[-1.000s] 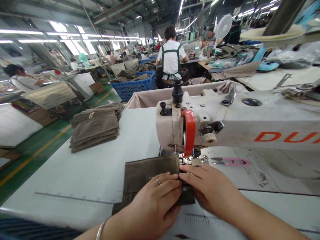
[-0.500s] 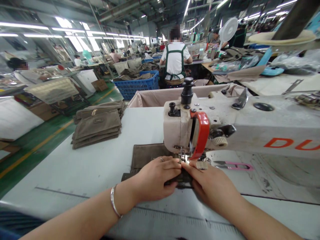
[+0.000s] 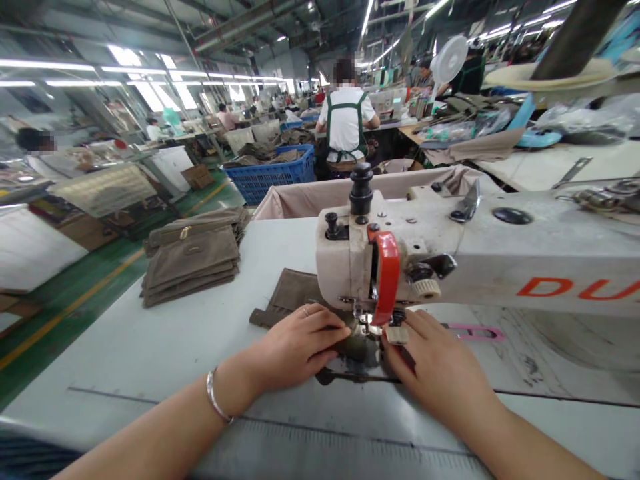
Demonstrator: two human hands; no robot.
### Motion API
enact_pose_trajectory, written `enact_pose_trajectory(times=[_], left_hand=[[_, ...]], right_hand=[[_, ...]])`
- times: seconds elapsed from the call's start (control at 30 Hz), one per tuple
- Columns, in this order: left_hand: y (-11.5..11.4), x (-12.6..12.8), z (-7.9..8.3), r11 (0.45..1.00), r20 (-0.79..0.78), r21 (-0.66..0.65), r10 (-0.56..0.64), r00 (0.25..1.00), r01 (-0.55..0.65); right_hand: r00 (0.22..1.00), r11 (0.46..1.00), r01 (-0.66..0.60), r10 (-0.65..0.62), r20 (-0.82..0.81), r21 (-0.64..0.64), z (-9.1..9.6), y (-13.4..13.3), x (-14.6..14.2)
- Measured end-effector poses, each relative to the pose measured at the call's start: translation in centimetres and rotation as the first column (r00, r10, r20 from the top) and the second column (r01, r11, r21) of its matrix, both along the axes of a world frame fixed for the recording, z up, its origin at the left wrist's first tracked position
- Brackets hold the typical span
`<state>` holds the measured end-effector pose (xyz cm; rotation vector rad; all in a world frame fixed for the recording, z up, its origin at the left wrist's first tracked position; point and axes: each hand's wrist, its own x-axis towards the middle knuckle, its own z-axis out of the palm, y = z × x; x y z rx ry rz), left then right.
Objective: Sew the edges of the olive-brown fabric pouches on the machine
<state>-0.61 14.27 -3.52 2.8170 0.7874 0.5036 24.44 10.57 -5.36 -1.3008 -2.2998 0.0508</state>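
Left hand: palm down (image 3: 300,343), fingers side by side and bent a little, lying over the brown cloth; whether the thumb pinches an edge, I cannot tell.
On that arm: a silver bracelet (image 3: 212,393) at the wrist and a ring (image 3: 307,311) on a finger.
Right hand: (image 3: 430,360) curved beside the needle area, its fingertips partly hidden by the machine; whether it grips or only touches the cloth, I cannot tell.
Brown cloth: (image 3: 295,290) under the left fingers and spreading out beyond them, its far right part passing beneath the machine head; it lies to the left of the right hand.
Metal foot: (image 3: 367,325) between the two hands, near the fingertips of both.
Sewing machine: (image 3: 335,260) white, just beyond the hands, with a red guard (image 3: 387,273) on its front.
Pink snips: (image 3: 477,332) on the machine bed, just beside the right hand, which hides the blades.
Table: (image 3: 200,340) pale, with ruler marks (image 3: 325,433) along the near side.
Pile of pouches: (image 3: 193,263) brown, at the table's far left, well apart from the hands.
Blue basket: (image 3: 273,180) past the table, holding more brown cloth.
Co-worker: (image 3: 345,123) seated beyond, back turned, in a white shirt.
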Motion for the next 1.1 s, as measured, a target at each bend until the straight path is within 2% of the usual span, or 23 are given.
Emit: enact_pose_trajectory(times=[0.07,0.2,0.27,0.37,0.47,0.63,0.8,0.97,1.1], left_hand=[[-0.2,0.0,-0.3,1.0,0.047,-0.023,0.015,0.999,-0.014],[0.1,0.0,-0.7,0.997,0.144,-0.063,-0.043,0.989,0.052],[0.3,-0.1,-0.7,0.994,0.147,-0.089,-0.048,0.988,0.062],[0.0,0.1,-0.5,0.995,0.124,-0.101,-0.004,0.992,0.017],[-1.0,1.0,-0.7,0.994,0.137,-0.097,0.065,0.989,-0.052],[-2.7,2.4,-1.4,0.969,0.207,-0.141,0.23,0.951,-0.203],[-3.1,2.7,-1.3,0.981,0.212,-0.109,0.181,0.96,-0.161],[-3.2,3.0,-1.2,0.975,0.173,-0.11,0.208,0.963,-0.191],[-2.8,3.1,-1.5,0.979,0.2,-0.083,0.197,0.96,-0.184]], right_hand=[[0.998,1.0,0.015,-0.015,0.053,0.005,0.2,0.1,-0.2],[0.989,0.999,0.043,-0.045,0.143,0.012,0.4,0.1,-0.4],[0.986,0.999,0.043,-0.042,0.162,-0.001,0.4,0.1,-0.2],[0.984,0.998,0.064,-0.058,0.169,-0.029,0.3,0.1,0.4],[0.993,0.997,0.061,-0.056,0.107,-0.043,0.2,0.0,0.7],[0.98,0.98,-0.178,0.169,-0.103,-0.093,0.0,-0.4,-0.1],[0.97,0.967,-0.219,0.201,-0.137,-0.133,-0.5,-0.6,-0.5],[0.949,0.961,-0.269,0.255,-0.183,-0.057,-1.1,-0.7,-0.4],[0.951,0.967,-0.253,0.246,-0.19,-0.012,-1.4,-0.6,-0.5]])
